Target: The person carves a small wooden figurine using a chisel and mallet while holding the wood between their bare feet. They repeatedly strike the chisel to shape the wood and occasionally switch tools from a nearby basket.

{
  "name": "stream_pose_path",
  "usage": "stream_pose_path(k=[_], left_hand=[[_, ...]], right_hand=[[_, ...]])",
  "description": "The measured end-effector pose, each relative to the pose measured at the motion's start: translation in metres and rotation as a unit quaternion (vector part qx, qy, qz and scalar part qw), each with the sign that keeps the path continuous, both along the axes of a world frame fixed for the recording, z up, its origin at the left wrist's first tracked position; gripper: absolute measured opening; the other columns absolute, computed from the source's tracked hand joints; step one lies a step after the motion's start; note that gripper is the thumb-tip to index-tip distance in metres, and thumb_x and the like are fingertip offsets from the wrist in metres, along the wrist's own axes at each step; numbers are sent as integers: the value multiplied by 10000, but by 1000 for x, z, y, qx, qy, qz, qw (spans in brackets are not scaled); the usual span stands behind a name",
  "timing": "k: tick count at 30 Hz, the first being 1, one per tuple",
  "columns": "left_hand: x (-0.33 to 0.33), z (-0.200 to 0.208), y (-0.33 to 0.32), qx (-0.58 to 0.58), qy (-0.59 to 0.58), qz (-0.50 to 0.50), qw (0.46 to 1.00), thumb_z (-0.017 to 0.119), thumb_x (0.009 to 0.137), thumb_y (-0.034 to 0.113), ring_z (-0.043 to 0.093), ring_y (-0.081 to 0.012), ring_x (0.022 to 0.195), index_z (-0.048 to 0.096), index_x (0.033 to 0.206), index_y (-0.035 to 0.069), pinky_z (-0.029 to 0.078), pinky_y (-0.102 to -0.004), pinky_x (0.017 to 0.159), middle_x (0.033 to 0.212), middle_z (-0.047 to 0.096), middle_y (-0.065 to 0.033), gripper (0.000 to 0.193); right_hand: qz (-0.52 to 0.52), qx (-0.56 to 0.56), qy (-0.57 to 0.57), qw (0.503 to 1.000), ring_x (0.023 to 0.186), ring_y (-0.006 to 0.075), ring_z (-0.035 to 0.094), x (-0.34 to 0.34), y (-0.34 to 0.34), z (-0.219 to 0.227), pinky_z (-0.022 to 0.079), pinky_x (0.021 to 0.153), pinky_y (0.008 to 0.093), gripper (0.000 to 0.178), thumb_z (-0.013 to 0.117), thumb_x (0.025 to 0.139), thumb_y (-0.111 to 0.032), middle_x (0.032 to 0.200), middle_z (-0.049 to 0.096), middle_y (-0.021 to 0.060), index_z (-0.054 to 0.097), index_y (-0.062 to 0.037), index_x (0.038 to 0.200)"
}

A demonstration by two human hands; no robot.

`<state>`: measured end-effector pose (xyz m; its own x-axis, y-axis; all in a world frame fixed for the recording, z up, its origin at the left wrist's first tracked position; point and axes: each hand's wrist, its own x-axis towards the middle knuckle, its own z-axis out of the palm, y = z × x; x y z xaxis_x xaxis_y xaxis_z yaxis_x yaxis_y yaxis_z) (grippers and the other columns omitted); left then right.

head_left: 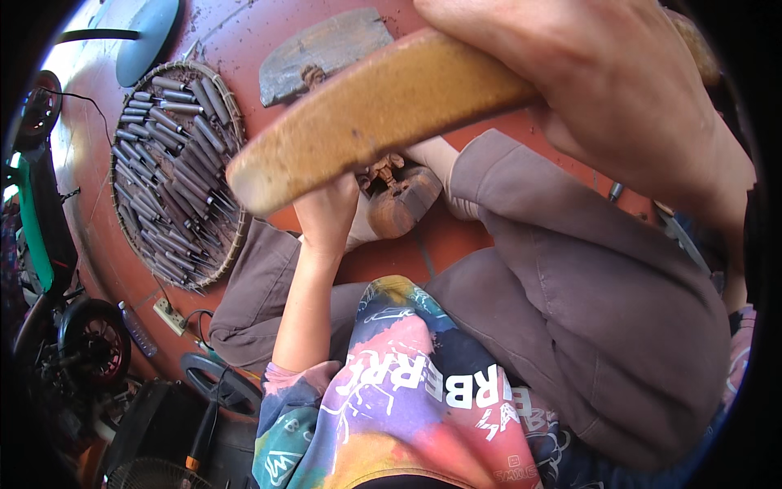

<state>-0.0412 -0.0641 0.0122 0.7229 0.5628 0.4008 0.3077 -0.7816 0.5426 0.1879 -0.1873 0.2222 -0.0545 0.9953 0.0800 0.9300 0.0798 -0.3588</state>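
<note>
My right hand (570, 65) grips a curved, yellowish-brown wooden club (383, 114), raised close to the head view and reaching across to the left. Behind its lower left end, my left hand (327, 204) is partly covered; its fingers, and anything in them, are hidden. A brown carved wooden piece (403, 204) with a carved knob on top lies beside my left hand, between my feet. Further off, a small brown carved part (312, 76) shows above the club, in front of a grey, worn slab (326, 49).
A round woven tray (238, 106) full of dark-handled carving tools stands on the red tiled floor at left. Beyond it are a blue-grey disc (148, 41), a power strip (169, 316), a plastic bottle (137, 328) and a wheel (94, 346). My bent legs enclose the work.
</note>
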Motion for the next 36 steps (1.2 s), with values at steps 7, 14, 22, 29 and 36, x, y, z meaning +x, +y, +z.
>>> stream_pose_path(k=[7,14,22,29,36], left_hand=[[5,1,-11,12,-18,2,1000,698,882,50,653,-257,594,660,922,-47,499,-346,596,735,685,-154,112],[7,9,-9,152,-3,-12,988,697,862,38,632,-315,589,660,924,-47,485,-387,578,721,664,-161,111],[-8,4,-19,29,-66,-37,997,727,855,52,687,-290,685,634,878,13,524,-370,647,813,693,-165,103],[-29,-6,-18,-396,-179,48,899,658,928,-21,676,-117,845,573,1005,-14,527,-228,680,939,670,-85,115],[-33,-30,-8,-360,-116,13,926,635,926,-71,672,-141,918,576,1067,-62,566,-295,849,1010,681,-128,153]], right_hand=[[37,59,-24,997,723,314,673,-4,0,1,545,619,393,329,699,770,-157,789,626,137,539,-5,1013],[-36,6,-146,989,847,380,647,-17,-8,-8,510,704,439,494,759,640,-41,895,658,148,592,-40,1106],[-2,-47,-94,994,850,404,629,-6,-8,-12,503,702,431,522,783,660,-54,908,648,168,573,-29,1137],[-89,-99,15,991,883,381,638,1,-16,-1,507,739,410,513,767,690,-61,950,652,164,562,-32,1159],[-116,-107,46,986,870,377,643,-4,-18,-12,511,727,410,485,766,698,-78,936,652,164,556,-31,1132]])
